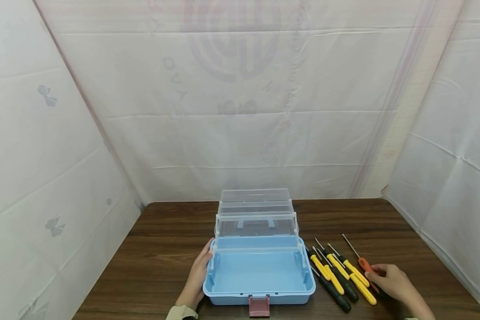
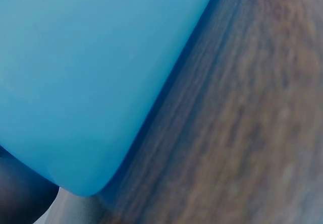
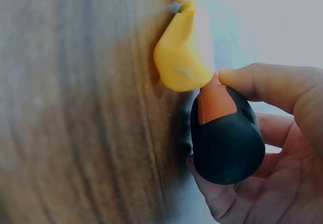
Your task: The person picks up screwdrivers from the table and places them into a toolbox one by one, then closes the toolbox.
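Head view: five screwdrivers [image 1: 341, 274], one toolbox [image 1: 259, 275], two hands.

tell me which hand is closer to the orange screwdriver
Right. The right hand has its fingers curled around the orange screwdriver handle, at the right end of the row. The left hand rests against the left side of the blue toolbox, across the box from it.

Blue toolbox [image 1: 259, 275] sits open at the near edge of the wooden table [image 1: 160, 249], clear trays [image 1: 256, 213] folded up behind it. Left hand [image 1: 198, 273] rests flat against the box's left wall. Right of the box, a row of yellow-and-black screwdrivers [image 1: 336, 275]. Right hand [image 1: 392, 280] curls over the orange-handled screwdriver [image 1: 364, 264] at the row's right end.
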A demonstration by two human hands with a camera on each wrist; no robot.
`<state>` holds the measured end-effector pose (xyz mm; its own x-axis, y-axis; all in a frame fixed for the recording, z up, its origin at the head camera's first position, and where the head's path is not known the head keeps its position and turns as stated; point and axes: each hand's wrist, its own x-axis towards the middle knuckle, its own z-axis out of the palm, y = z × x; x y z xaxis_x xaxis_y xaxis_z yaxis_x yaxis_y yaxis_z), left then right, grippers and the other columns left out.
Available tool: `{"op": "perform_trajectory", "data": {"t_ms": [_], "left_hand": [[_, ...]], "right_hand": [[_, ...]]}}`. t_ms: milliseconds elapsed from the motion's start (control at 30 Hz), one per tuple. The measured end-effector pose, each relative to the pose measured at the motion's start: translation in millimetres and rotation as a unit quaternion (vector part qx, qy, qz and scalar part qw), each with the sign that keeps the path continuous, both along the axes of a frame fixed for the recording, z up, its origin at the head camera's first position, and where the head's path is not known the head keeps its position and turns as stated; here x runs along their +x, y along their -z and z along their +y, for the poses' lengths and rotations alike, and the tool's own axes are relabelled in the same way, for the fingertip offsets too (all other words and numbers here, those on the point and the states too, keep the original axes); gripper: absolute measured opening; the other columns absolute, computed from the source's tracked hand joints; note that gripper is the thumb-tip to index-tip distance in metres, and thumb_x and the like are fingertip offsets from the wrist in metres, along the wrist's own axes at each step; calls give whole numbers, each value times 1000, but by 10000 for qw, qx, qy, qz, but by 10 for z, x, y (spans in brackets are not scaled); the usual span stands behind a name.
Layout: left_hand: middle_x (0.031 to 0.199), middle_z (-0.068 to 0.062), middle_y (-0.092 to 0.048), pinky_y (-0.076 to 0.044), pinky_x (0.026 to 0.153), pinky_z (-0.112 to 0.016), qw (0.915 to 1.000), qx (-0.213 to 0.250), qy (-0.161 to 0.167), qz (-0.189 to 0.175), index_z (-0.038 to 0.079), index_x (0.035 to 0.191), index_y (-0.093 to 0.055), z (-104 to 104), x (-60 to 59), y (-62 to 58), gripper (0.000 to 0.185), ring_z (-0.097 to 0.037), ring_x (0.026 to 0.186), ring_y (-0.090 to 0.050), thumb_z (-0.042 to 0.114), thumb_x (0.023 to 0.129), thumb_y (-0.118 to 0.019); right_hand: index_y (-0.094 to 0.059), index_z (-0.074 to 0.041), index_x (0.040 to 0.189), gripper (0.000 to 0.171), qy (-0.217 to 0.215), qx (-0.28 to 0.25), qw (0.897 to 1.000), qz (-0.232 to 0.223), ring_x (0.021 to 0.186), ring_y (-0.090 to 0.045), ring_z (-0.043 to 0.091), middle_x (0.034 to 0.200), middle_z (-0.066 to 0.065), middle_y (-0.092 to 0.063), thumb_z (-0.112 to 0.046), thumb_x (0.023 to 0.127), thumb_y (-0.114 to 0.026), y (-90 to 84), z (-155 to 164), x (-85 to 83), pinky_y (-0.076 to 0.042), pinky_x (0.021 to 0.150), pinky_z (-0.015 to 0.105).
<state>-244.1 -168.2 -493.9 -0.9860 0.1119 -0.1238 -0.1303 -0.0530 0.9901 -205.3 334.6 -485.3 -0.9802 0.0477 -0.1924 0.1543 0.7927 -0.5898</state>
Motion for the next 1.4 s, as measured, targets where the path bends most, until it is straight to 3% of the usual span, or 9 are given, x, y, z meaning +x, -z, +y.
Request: {"op": "perform_trajectory", "data": {"t_ms": [500, 867, 1400], "left_hand": [[161, -19, -5, -12, 117, -58, 10000, 12, 12, 8, 13, 155, -14, 7, 2, 10, 52, -42, 146, -6, 19, 105, -24], [161, -19, -6, -13, 116, -59, 10000, -59, -20, -3, 12, 155, -15, 11, 6, 4, 52, -43, 146, -8, 20, 105, -24], [161, -18, -7, -13, 117, -59, 10000, -81, -22, -13, 12, 155, -15, -2, 1, 10, 53, -42, 146, -8, 21, 104, -26]], "right_hand": [[-61, 14, 113, 52, -26, -61, 9999, 139, 92, -64, 32, 101, 22, -68, -33, 90, -63, -47, -27, 6, -54, 74, 49], [-64, 10, 113, 44, -164, -50, 9990, 410, 87, -64, 26, 97, 17, -70, -29, 91, -63, -180, -89, -16, -54, 72, 46], [-61, 10, 119, 47, -394, -339, 9974, 493, 79, -61, 16, 97, 10, -70, -30, 93, -62, -361, -236, -40, -51, 62, 31]]}}
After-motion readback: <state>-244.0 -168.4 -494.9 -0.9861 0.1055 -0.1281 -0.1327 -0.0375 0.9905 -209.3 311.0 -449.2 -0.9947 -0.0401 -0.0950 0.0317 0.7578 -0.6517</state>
